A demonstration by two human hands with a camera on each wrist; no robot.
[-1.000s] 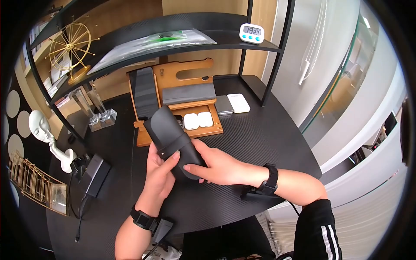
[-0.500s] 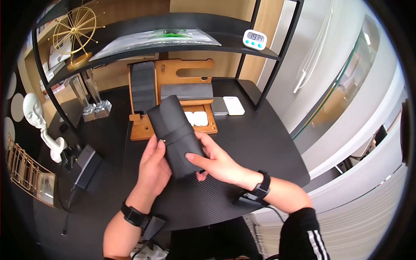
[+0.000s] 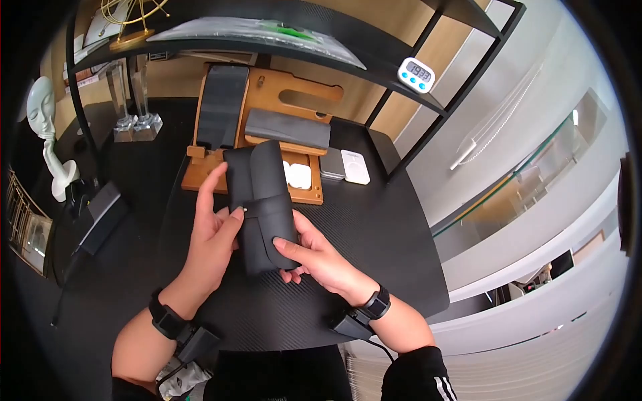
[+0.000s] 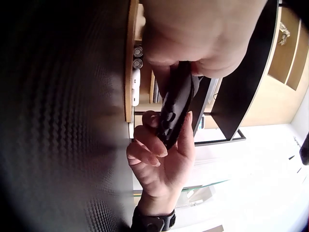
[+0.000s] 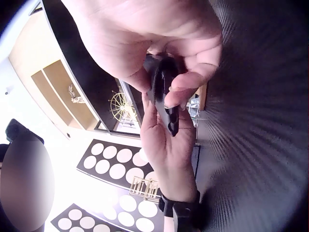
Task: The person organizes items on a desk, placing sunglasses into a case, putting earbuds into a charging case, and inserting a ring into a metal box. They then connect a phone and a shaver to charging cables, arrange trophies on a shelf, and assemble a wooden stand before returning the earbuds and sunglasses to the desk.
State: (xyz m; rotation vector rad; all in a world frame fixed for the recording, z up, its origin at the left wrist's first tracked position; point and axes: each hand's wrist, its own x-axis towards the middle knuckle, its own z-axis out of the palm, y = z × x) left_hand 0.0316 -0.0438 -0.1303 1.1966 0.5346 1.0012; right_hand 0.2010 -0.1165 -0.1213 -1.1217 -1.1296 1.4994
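Observation:
A black case [image 3: 262,194] with a strap across its middle is held above the desk, nearly upright in the head view. My left hand [image 3: 208,244] grips its left edge, thumb on the front by a small metal stud and index finger extended along the side. On the lower right, my right hand [image 3: 328,264] pinches it, thumb on the front and the other fingers behind. Both wrist views show the case [image 4: 175,108] edge-on between the two hands, with the right hand's fingers [image 5: 186,87] curled at its lower edge.
Behind the case stands a wooden organizer [image 3: 271,100] bearing a phone, a grey case and white earbud cases. Beside it lie two flat pads [image 3: 356,167]. At left are a black device [image 3: 99,217], a white figure [image 3: 57,157] and crystal pieces. A shelf holds a timer [image 3: 416,75].
The case has turned more upright and shifted slightly left with both hands. My left index finger has extended along its edge. The head view has shifted and tilted, and the timer reading has changed.

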